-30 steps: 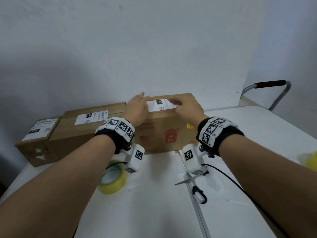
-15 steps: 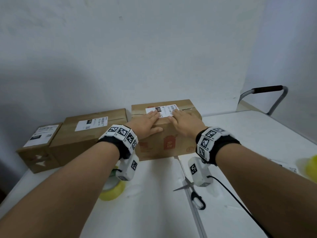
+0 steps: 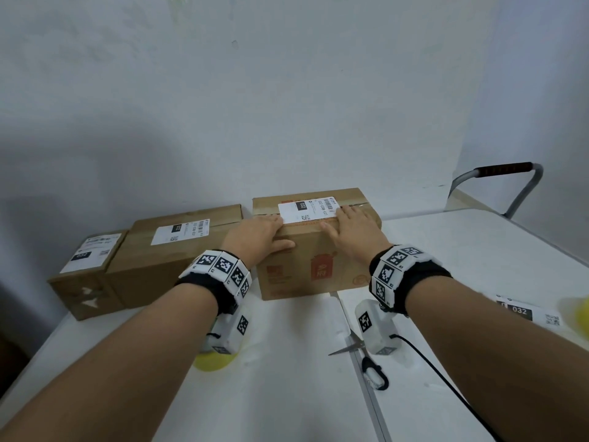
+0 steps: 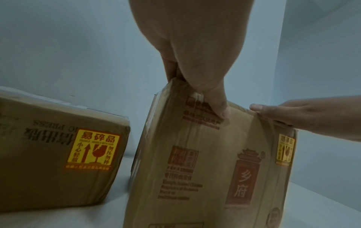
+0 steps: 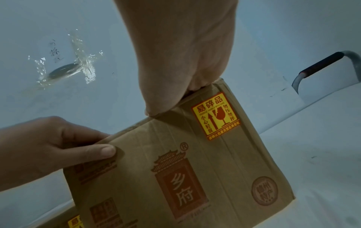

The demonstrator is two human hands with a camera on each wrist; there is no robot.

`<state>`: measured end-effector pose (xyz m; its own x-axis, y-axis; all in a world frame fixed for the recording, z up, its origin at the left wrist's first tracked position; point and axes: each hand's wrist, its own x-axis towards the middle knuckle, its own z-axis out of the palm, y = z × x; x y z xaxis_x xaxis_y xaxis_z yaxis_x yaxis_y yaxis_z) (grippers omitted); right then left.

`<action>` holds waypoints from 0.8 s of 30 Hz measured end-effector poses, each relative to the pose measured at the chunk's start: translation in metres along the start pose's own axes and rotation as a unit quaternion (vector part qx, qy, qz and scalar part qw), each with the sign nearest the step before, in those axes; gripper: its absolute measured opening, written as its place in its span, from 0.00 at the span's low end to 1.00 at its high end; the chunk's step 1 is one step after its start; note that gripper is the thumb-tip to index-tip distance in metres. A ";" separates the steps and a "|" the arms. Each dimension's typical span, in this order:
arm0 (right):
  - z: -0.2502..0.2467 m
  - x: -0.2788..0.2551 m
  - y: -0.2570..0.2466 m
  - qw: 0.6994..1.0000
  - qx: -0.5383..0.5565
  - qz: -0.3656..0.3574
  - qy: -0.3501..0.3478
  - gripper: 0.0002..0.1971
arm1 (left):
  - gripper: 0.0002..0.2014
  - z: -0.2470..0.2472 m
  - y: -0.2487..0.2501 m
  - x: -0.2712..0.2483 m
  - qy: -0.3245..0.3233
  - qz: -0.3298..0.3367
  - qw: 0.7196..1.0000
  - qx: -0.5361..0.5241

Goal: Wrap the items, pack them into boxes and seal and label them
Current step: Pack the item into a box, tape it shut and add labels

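A brown cardboard box (image 3: 318, 269) with red print stands on the white table against the wall, with a white shipping label (image 3: 306, 210) on its top. My left hand (image 3: 258, 234) holds the box's top front edge near the left corner, fingers on top by the label, thumb (image 4: 216, 104) pressed on the front face. The right hand (image 3: 353, 231) lies flat on the top beside the label's right end, its thumb along the front edge. From the right wrist, the box (image 5: 195, 169) fills the lower view with the left hand (image 5: 48, 146) at its corner.
Two more labelled boxes, a long one (image 3: 178, 250) and a small one (image 3: 86, 272), stand to the left along the wall. A yellow tape roll (image 3: 213, 362) and scissors (image 3: 366, 358) lie near me. A label sheet (image 3: 526, 314) lies at right. A chair handle (image 3: 503, 170) shows behind.
Both hands have drawn back from the label on the box's top toward its front edge. The left thumb now rests on the front face.
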<state>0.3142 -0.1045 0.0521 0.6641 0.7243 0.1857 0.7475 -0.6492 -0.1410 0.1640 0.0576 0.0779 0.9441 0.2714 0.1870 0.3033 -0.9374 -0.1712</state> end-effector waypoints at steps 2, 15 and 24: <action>-0.001 0.001 0.001 1.000 0.003 0.007 0.021 0.35 | 0.27 -0.005 0.000 0.003 0.010 -0.012 1.000 0.023; -0.005 0.055 -0.018 0.998 0.009 -0.038 -0.058 0.30 | 0.49 0.005 0.011 0.049 -0.118 0.001 0.989 -0.093; -0.007 0.046 0.003 0.995 -0.011 0.080 -0.056 0.37 | 0.56 0.008 0.012 0.041 -0.092 -0.022 0.992 -0.089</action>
<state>0.3472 -0.0744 0.0666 0.7739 0.6310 0.0534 0.6315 -0.7627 -0.1396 0.2072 0.0594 0.0761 0.9431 0.3325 0.0086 0.3324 -0.9431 0.0101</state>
